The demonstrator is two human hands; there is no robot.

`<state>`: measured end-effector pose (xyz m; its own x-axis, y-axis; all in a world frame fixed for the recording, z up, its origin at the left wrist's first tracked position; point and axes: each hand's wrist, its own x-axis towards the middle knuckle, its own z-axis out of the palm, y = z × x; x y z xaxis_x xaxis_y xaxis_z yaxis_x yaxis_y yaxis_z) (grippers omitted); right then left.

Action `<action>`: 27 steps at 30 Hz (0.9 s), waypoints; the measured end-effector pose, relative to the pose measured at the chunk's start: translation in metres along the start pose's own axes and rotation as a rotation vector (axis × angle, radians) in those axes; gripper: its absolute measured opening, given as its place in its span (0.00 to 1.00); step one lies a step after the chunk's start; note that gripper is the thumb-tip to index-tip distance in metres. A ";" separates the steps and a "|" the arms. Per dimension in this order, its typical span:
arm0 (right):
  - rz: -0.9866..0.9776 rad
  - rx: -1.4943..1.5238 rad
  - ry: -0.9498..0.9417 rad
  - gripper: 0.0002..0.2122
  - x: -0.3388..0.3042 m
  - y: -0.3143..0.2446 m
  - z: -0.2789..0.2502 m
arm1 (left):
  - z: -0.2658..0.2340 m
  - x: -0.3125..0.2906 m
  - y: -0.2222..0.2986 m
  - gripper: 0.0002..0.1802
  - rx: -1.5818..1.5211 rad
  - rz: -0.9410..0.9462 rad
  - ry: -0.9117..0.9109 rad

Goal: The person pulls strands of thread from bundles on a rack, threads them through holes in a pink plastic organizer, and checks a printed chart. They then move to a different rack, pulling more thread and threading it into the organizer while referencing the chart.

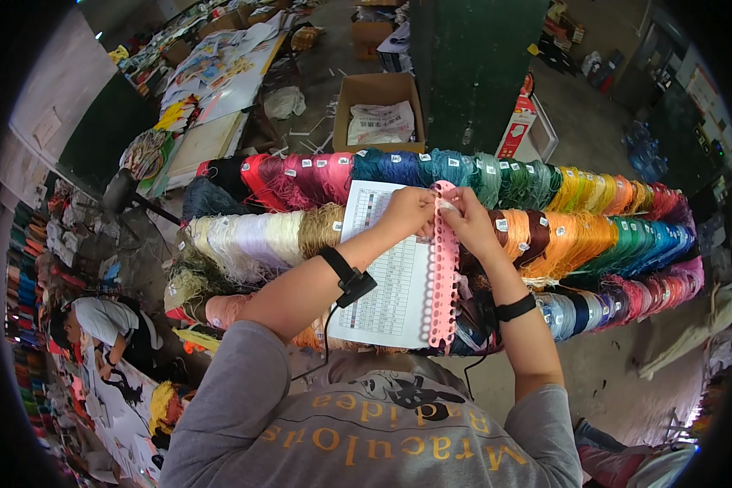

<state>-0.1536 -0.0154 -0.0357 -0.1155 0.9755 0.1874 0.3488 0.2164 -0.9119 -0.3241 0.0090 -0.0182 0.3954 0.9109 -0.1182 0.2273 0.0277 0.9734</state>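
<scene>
The gray T-shirt (pixel 333 423) of the wearer lies nearest the camera, with both forearms extending from it toward the far side. A black strap (pixel 353 283) with a box-shaped unit encircles the left forearm; a black band (pixel 516 307) encircles the right.

A pink perforated strip (pixel 442 285) runs near to far at the center of the scene, along the right side of a white sheet (pixel 382 293) printed with a table. Both rest over rows of colored thread skeins (pixel 256 232).

The left hand (pixel 412 213) is at the far end of the strip, on its left side. Its fingers are bent and pressed together; what lies between them is hidden. The right hand (pixel 472 221) is opposite, its thumb and forefinger close together over the strip; whether they pinch it cannot be told.

Farther away, an open cardboard box (pixel 341 115) contains a white bag (pixel 382 122), left of a dark green pillar (pixel 476 81). At left, a person in a white top (pixel 107 320) leans over a table.
</scene>
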 end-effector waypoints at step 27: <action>-0.423 -0.486 0.329 0.08 -0.021 -0.004 0.027 | -0.075 -0.036 0.030 0.11 -0.870 -0.252 -0.321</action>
<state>-0.1781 -0.0384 -0.0457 -0.0724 0.7493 0.6583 0.7196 0.4962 -0.4857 -0.3983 0.0079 0.0303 0.6791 0.6842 -0.2659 -0.3503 0.6204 0.7017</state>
